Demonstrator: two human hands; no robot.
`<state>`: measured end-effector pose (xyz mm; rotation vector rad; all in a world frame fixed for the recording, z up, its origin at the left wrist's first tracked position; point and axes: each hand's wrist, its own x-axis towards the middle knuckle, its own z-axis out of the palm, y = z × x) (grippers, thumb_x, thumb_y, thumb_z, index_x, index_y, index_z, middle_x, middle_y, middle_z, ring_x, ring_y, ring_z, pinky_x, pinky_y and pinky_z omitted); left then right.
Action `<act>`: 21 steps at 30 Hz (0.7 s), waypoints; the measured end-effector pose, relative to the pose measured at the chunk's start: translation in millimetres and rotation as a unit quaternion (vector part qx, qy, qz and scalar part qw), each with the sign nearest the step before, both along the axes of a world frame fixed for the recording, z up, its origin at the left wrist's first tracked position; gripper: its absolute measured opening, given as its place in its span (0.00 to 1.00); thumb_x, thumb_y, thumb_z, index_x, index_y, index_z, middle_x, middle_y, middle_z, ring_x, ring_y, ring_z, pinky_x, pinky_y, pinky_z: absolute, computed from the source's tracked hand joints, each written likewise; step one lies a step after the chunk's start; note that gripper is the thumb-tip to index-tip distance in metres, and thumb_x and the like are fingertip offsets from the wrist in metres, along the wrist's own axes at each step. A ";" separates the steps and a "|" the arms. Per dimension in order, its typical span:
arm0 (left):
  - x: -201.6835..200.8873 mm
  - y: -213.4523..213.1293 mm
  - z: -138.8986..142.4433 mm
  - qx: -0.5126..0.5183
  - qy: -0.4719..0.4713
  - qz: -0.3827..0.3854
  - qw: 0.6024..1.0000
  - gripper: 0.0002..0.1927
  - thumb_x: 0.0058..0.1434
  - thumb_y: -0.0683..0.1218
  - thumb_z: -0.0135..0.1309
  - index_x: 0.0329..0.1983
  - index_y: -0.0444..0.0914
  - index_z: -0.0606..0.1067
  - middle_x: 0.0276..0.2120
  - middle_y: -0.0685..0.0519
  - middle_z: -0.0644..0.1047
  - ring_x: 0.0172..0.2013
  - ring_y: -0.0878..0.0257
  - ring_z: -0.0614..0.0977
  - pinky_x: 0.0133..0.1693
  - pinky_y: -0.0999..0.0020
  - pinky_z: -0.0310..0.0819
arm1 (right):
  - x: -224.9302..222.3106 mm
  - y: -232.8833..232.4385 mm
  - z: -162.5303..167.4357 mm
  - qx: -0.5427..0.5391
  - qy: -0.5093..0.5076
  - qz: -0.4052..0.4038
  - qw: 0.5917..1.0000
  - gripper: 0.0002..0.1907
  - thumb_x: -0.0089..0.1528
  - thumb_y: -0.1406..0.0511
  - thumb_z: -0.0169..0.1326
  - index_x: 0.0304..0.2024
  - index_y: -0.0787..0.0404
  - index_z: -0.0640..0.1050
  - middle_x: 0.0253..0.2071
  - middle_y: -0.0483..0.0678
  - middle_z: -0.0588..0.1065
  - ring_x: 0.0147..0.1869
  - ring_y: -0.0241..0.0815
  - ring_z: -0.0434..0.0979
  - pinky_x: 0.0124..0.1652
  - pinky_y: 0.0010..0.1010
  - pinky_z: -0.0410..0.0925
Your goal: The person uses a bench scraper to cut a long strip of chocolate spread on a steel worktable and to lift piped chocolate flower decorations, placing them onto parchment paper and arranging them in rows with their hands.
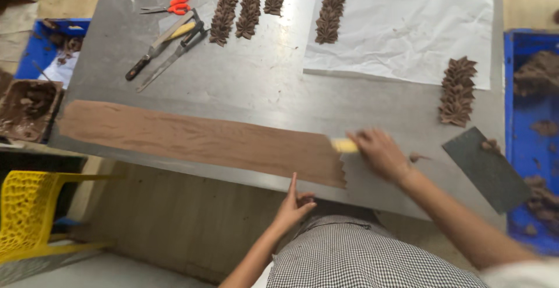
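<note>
White paper sheet [407, 26] lies flat at the far right of the steel surface [256, 84], one brown leaf-pattern strip [331, 9] on it; no labels readable. Blue crate [527, 148] at right edge, another blue tray [41, 46] far left. Right hand [381, 153] has its grip clenched on a yellow-handled tool [345, 145], tool end touching the ragged right end of the long brown spread band [198, 139]. Left hand [296, 205] at the near surface edge just below the band's end, index finger up, grip released, holding nothing. Dark scraper plate [486, 169] lies right of the right wrist.
</note>
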<state>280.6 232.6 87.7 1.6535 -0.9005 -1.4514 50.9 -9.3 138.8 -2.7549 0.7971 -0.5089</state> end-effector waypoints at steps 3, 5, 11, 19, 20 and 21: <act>-19.3 -3.1 -22.6 0.008 0.055 -0.075 0.996 0.69 0.52 0.44 0.66 0.77 0.50 0.24 0.59 0.38 0.76 0.60 0.50 0.79 0.59 0.57 0.74 | -59.5 112.2 6.1 0.046 0.031 0.006 0.998 0.31 0.50 0.67 0.55 0.59 0.56 0.74 0.46 0.48 0.75 0.48 0.50 0.73 0.47 0.45 0.67; -32.1 -1.5 -38.6 -0.003 0.016 -0.173 0.985 0.75 0.49 0.47 0.71 0.76 0.49 0.20 0.59 0.37 0.75 0.60 0.47 0.78 0.61 0.57 0.71 | -80.3 158.9 -5.3 0.036 0.043 0.015 0.998 0.31 0.52 0.66 0.56 0.60 0.58 0.74 0.48 0.47 0.76 0.48 0.47 0.74 0.46 0.43 0.66; -66.5 8.5 -76.7 -0.032 -0.098 -0.259 0.960 0.79 0.44 0.51 0.75 0.78 0.48 0.23 0.59 0.31 0.74 0.60 0.39 0.76 0.62 0.56 0.70 | -62.7 200.8 -48.6 0.148 0.177 -0.086 0.969 0.36 0.55 0.50 0.63 0.65 0.49 0.73 0.50 0.45 0.73 0.53 0.45 0.72 0.51 0.45 0.66; -64.5 -3.8 -72.8 -0.003 -0.184 -0.266 0.946 0.79 0.42 0.49 0.75 0.79 0.51 0.24 0.53 0.31 0.77 0.54 0.38 0.80 0.57 0.54 0.74 | -43.9 197.3 -55.0 0.090 0.181 -0.098 0.975 0.38 0.50 0.61 0.62 0.64 0.39 0.71 0.72 0.48 0.62 0.76 0.57 0.55 0.62 0.77 0.49; -66.2 -6.0 -70.5 0.005 -0.196 -0.267 0.943 0.79 0.42 0.49 0.75 0.78 0.50 0.24 0.53 0.31 0.77 0.54 0.37 0.80 0.57 0.54 0.74 | -44.8 194.1 -55.3 0.099 0.194 -0.100 0.971 0.38 0.51 0.63 0.61 0.65 0.40 0.70 0.73 0.46 0.60 0.77 0.55 0.54 0.64 0.76 0.48; -67.9 -7.8 -68.6 0.017 -0.195 -0.271 0.943 0.79 0.42 0.49 0.74 0.78 0.49 0.23 0.51 0.31 0.78 0.53 0.37 0.81 0.56 0.54 0.74 | -45.5 190.6 -55.8 0.104 0.202 -0.098 0.969 0.39 0.51 0.64 0.60 0.66 0.42 0.69 0.73 0.45 0.60 0.77 0.54 0.54 0.64 0.76 0.49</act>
